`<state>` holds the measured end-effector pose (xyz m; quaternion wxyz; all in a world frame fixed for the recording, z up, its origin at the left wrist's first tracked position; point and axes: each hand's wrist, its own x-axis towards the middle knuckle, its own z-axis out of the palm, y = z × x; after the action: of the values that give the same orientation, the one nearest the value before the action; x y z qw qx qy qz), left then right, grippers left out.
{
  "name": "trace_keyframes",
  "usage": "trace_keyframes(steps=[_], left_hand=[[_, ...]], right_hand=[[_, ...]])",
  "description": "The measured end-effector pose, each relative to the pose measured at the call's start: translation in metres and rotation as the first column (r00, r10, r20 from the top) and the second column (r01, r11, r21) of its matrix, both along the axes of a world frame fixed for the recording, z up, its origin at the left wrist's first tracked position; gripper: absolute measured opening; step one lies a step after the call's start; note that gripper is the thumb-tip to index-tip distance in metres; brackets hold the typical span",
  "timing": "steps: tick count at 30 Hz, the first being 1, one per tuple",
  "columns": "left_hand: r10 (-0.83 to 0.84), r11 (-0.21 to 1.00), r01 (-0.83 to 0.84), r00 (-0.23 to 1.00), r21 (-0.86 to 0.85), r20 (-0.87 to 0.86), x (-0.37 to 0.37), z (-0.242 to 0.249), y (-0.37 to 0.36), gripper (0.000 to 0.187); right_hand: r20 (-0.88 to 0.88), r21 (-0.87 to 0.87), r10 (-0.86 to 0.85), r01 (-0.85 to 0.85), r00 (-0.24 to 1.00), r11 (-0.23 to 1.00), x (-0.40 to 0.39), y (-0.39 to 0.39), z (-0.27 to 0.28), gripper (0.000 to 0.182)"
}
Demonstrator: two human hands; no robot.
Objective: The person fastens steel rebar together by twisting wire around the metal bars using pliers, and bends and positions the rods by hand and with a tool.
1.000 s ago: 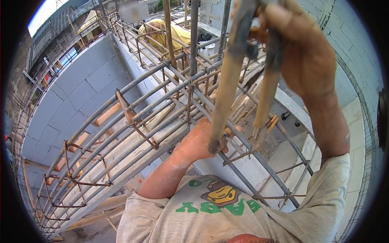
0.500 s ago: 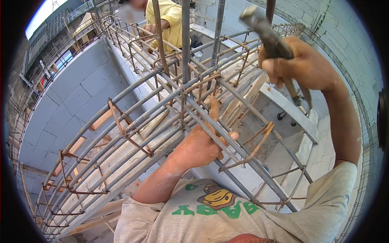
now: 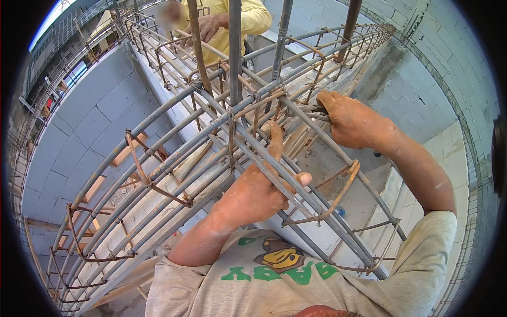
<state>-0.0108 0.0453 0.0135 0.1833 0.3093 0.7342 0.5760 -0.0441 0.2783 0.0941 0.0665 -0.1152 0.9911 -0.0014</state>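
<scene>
My left hand (image 3: 253, 194) reaches in among the steel rebar (image 3: 317, 212) of a cage, with a bar crossing in front of it. Its index finger points up beside a stirrup leg near the crossing, and its thumb lies by a bar. The lower fingers are curled and partly hidden. Across the cage, my right hand (image 3: 355, 122) is closed around a pliers-like metal tool (image 3: 317, 112). The tool points left, close to a bar and the tied joint; its tip is hard to make out. A bent stirrup (image 3: 340, 193) hangs below my right hand.
A person in a yellow shirt (image 3: 251, 16) is at the far side of the cage, hands near the bars. Upright rebars (image 3: 235, 53) rise at the crossing. Pale block walls (image 3: 100, 132) stand around, with wooden boards (image 3: 119, 282) below left.
My right hand has come down and left with the tool, from raised up to beside the bars. My left hand stays in nearly the same place. The other person has shifted.
</scene>
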Motion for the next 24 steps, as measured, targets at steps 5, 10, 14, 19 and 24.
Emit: trace_keyframes(steps=[5,10,14,19,24], left_hand=[[0.002,1.000,-0.002,0.999,0.016,-0.041,-0.001,-0.004,0.001,0.107],[0.017,1.000,-0.017,0.996,0.003,-0.092,-0.001,-0.001,0.002,0.107],[0.029,0.999,-0.032,0.995,-0.022,-0.094,0.000,-0.002,0.001,0.108],[0.014,0.997,-0.019,0.998,-0.068,-0.060,0.000,0.001,0.000,0.101],[-0.027,0.997,0.037,0.990,-0.071,0.136,0.009,0.016,-0.015,0.074]], right_hand=[[-0.013,0.031,0.021,-0.020,1.000,0.999,-0.002,-0.002,-0.002,0.046],[-0.066,0.151,0.040,-0.030,0.997,0.988,0.000,-0.015,0.007,0.049],[-0.180,0.250,0.173,-0.125,0.968,0.960,-0.005,-0.007,0.001,0.044],[-0.013,0.218,0.168,-0.161,0.986,0.963,-0.016,-0.004,0.012,0.024],[0.308,0.209,0.017,-0.085,0.951,0.974,-0.037,-0.007,0.034,0.026]])
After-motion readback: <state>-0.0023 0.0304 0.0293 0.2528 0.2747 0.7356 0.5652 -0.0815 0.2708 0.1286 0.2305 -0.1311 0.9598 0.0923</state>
